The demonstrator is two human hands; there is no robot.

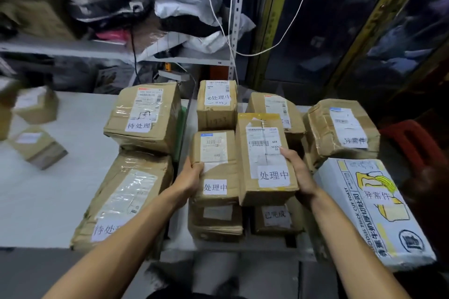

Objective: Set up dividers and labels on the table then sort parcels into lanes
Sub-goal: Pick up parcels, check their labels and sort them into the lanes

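Observation:
Brown cardboard parcels with white handwritten labels lie in rows on the white table (48, 189). My left hand (190, 178) grips the left side of a small labelled parcel (218, 153) in the middle row. My right hand (297, 172) grips the right side of the taller parcel (263, 160) beside it. Both parcels rest on lower parcels (216, 223). A further labelled parcel (217, 104) lies behind them. Two large parcels (143, 116) fill the left row. At the right lie a crumpled brown parcel (340, 126) and a white toast box (371, 211).
Small loose parcels (36, 104) lie blurred at the table's far left. A metal shelf (109, 48) with bags and clothing stands behind the table, with white cables (218, 19) hanging down. A red stool (410, 143) stands at the right. The floor lies below the table's front edge.

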